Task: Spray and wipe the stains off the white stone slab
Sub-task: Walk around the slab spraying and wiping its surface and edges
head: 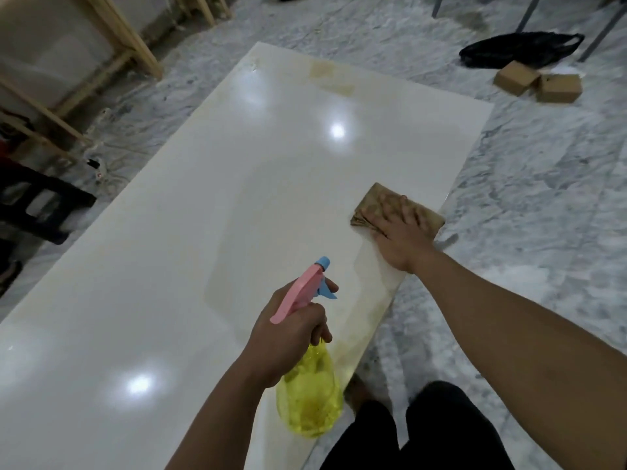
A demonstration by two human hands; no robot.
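Observation:
The glossy white stone slab (210, 212) lies flat on the floor and fills the middle of the view. Brownish stains (327, 74) mark its far end. My left hand (288, 334) grips the neck of a yellow spray bottle (310, 398) with a pink and blue trigger head, held above the slab's near right edge. My right hand (398, 237) presses flat on a folded brown cloth (375, 205) near the slab's right edge. A damp, duller patch of slab spreads between the bottle and the cloth.
Grey marbled floor (529, 184) surrounds the slab. Two cardboard boxes (539, 84) and a black bag (519, 49) lie at the far right. Wooden frames (112, 39) and a black stool (37, 205) stand to the left. My dark-clothed knees (431, 432) are at the bottom edge.

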